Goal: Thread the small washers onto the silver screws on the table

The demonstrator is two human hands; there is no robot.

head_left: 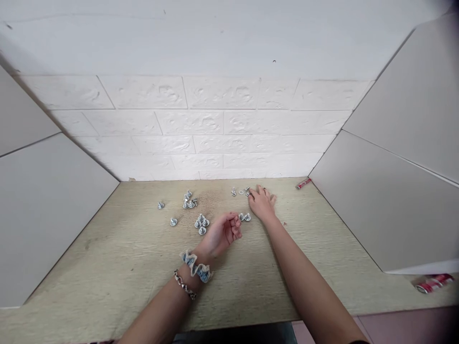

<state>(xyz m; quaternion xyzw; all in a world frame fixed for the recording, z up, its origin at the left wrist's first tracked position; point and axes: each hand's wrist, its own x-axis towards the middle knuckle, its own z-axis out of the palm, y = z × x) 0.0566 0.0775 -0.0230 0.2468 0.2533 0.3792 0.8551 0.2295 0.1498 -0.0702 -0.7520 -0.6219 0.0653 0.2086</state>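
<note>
My left hand (223, 233) is turned palm inward with its fingers curled, just left of two upright bolts with washers (247, 217). Whether its fingertips hold anything is too small to tell. Farther back, my right hand (262, 201) lies palm down with its fingers spread, its fingertips beside small metal pieces (247, 191). A loose washer (241, 192) and a bolt (234, 191) are left of those pieces. One cluster of bolts (202, 223) stands left of my left hand, and another group (189, 200) is behind it. Two single bolts (173, 222) (161, 205) are farther left.
The pale wooden table (143, 277) ends at a white brick-pattern wall (208, 122). Grey panels (53, 215) (380, 200) rise on both sides. A red can-like cylinder (303, 183) lies at the back right corner, and another (434, 283) lies near the front right.
</note>
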